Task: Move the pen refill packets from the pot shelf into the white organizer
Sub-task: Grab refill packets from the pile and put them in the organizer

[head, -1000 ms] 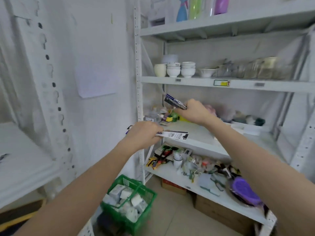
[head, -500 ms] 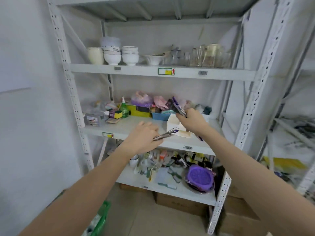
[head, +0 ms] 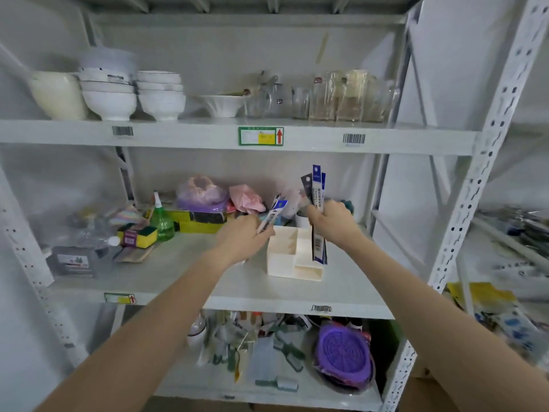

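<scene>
The pen refill packets were split between two hands above the middle shelf. One bundle (head: 318, 215) stood upright in the right hand (head: 332, 223), whose grip was clamped round its middle, its lower ends hanging just in front of the right side of the white organizer (head: 292, 263). A second, thinner bundle (head: 271, 217) slanted up and to the right out of the left hand (head: 242, 237), whose fingers were closed on its lower part, beside the organizer's left edge. Neither bundle was inside a compartment yet.

The packets looked like long, flat, light plastic sleeves, probably slick and somewhat bendy, with only the thin refills inside giving them stiffness. Several held together would likely fan or slide over one another, so a hold near the middle, as the right hand had, should keep them aligned; the lower ends could then be steered into a compartment.

The organizer sat toward the front of the shelf (head: 184, 275), well apart from a green spray bottle (head: 162, 224) and sponges (head: 138, 234) to the left. Bowls (head: 110, 99) and glassware (head: 341, 96) stood on the shelf above.
</scene>
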